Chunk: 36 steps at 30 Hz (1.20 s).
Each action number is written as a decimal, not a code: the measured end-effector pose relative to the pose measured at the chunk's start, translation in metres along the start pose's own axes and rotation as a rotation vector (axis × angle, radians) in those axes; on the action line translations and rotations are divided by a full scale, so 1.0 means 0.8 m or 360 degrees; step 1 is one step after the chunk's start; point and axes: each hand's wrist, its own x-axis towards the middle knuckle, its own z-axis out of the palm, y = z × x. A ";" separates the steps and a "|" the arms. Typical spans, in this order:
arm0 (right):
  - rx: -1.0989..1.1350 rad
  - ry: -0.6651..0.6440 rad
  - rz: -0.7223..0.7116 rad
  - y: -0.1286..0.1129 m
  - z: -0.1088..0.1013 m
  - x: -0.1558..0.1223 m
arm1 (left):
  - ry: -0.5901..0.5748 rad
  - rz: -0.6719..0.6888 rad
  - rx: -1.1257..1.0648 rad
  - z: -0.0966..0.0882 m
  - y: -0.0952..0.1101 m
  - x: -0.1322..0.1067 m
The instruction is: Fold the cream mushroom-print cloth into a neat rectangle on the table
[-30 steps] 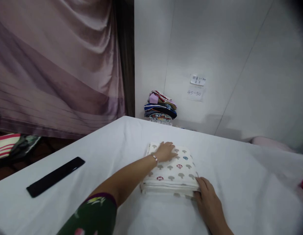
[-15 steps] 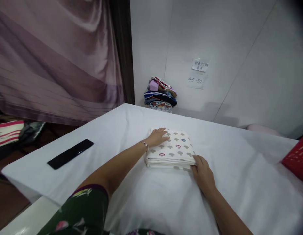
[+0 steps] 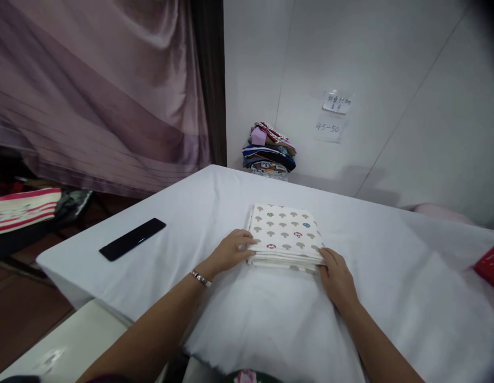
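Note:
A folded white cloth with small mushroom prints (image 3: 286, 232) lies on the white table sheet (image 3: 375, 298). My left hand (image 3: 230, 251) rests at the cloth's near left corner, fingers curled against its edge. My right hand (image 3: 337, 275) is at the near right corner, fingers tucked against the folded layers. Both hands touch the cloth, which lies flat on the table.
A black flat phone-like object (image 3: 132, 239) lies at the left of the table. A stack of folded colourful clothes (image 3: 270, 151) sits by the wall at the far edge. A red basket (image 3: 490, 264) shows at the right. Purple curtain (image 3: 91, 90) hangs on the left.
My left hand slid from the cloth's far top to its near left corner. My right hand stayed at the near right corner. The view shifted a little.

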 end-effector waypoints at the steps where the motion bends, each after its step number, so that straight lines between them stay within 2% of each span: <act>1: -0.0001 0.0000 -0.0004 0.000 0.000 0.000 | -0.0003 -0.0001 0.0008 0.001 0.000 -0.001; 6: -0.0014 -0.0006 -0.0028 0.000 0.002 0.001 | -0.0043 0.0048 0.0116 -0.001 0.002 -0.002; 10: 0.0005 -0.0013 0.0006 -0.001 0.002 0.002 | -0.0021 0.0200 0.0304 0.000 0.008 -0.005; 17: -0.0007 -0.0018 0.0313 -0.006 -0.007 -0.001 | 0.0004 0.0331 0.0446 0.015 0.009 -0.003; 22: -0.0036 -0.0130 0.0511 -0.010 -0.013 -0.001 | 0.0102 0.0436 0.0437 0.020 0.011 0.002; 24: -0.0038 -0.0173 0.0554 -0.013 -0.015 0.000 | 0.0093 0.0495 0.0437 0.025 0.022 0.010; 27: -0.0042 -0.0202 0.0595 -0.017 -0.017 0.002 | -0.0009 0.0604 0.0413 0.040 0.055 0.031; 32: -0.0002 -0.0216 0.0684 -0.025 -0.023 0.005 | -0.0235 0.0770 0.0337 0.086 0.123 0.084; 34: 0.0016 -0.0242 0.0706 -0.028 -0.027 0.007 | -0.0304 0.0806 0.0288 0.106 0.138 0.105; 36: 0.0030 -0.0261 0.0690 -0.030 -0.029 0.008 | -0.0394 0.0770 0.0263 0.122 0.144 0.122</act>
